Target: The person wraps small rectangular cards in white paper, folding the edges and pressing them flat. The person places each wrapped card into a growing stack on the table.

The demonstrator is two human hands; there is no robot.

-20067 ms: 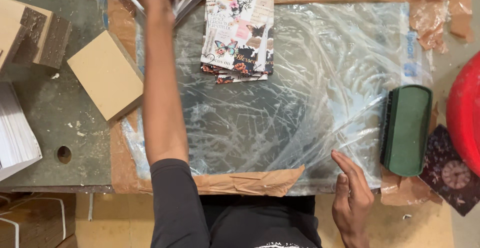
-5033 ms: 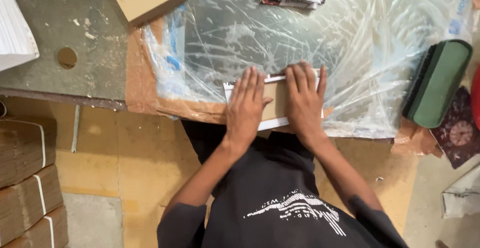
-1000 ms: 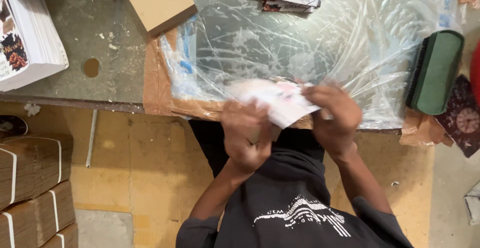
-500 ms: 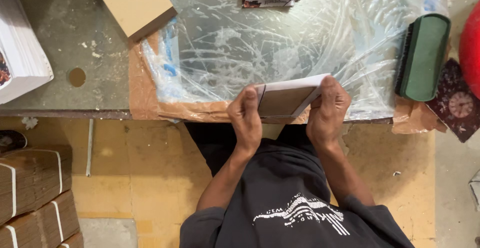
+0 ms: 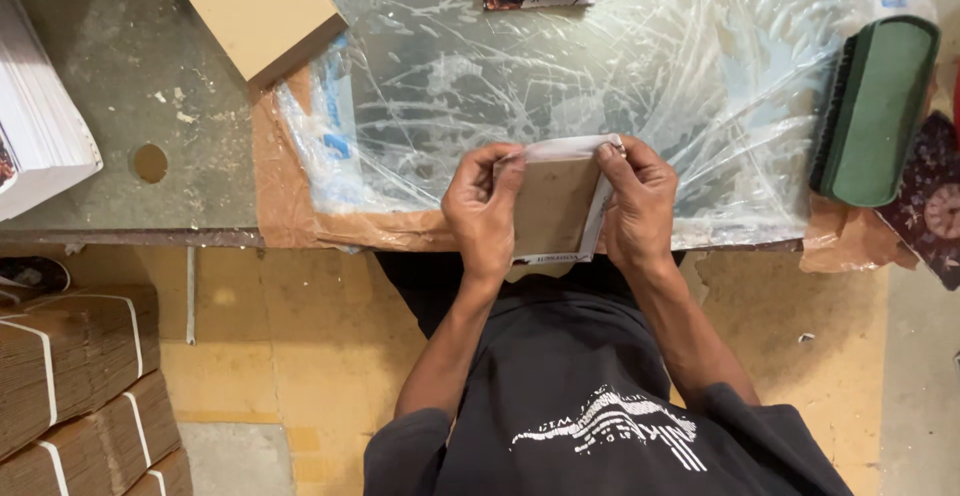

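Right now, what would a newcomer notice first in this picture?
First, the two hands at the table's near edge: the left hand and the right hand grip a small brown card with a white paper border from both sides. Under it lies a crinkled clear plastic sheet taped over the table. A dark green block rests at the right edge.

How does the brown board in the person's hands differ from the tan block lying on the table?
The brown board is thin, white-wrapped along its edges and held by both the left hand and right hand. The tan block is thicker, bare, larger and untouched. Both are rectangular and brownish.
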